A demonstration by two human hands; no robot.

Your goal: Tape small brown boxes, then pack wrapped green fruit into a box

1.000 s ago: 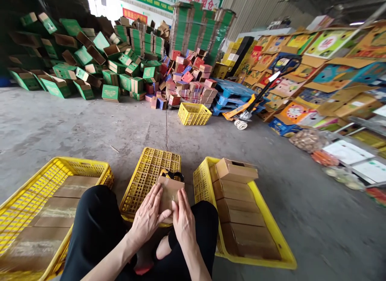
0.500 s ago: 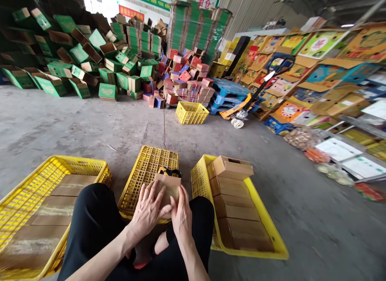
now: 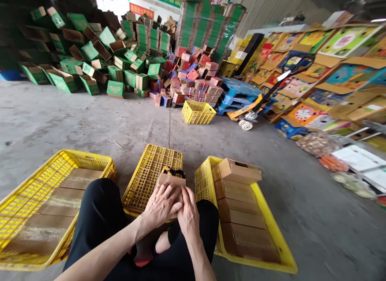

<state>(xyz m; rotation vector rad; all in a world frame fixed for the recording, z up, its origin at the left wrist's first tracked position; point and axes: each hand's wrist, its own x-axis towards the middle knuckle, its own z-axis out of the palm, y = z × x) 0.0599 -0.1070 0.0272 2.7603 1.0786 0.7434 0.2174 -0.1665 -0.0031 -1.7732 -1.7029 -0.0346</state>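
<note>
A small cardboard box (image 3: 170, 179) stands near the close end of an upturned yellow crate (image 3: 147, 162), between my knees. My left hand (image 3: 163, 202) lies over the box with its fingers bent across it. At the box's right edge, my right hand (image 3: 188, 212) grips it, fingertips close to those of the left. Both hands hide most of the box's near side. Just behind it on the crate is a tape dispenser (image 3: 174, 172) with yellow and black parts, partly covered by the box.
On my left stands a yellow crate (image 3: 113, 174) with taped cardboard boxes (image 3: 58, 198). A second crate (image 3: 288, 265) on my right holds more boxes (image 3: 244, 214). Farther off are a small yellow crate (image 3: 199, 112), a pallet jack (image 3: 250, 112), blue pallets (image 3: 238, 89) and piled green cartons (image 3: 116, 89).
My left hand has drawn nearer to the right one, its spread fingers now closer together and bent over the box. The whole view has shifted slightly.
</note>
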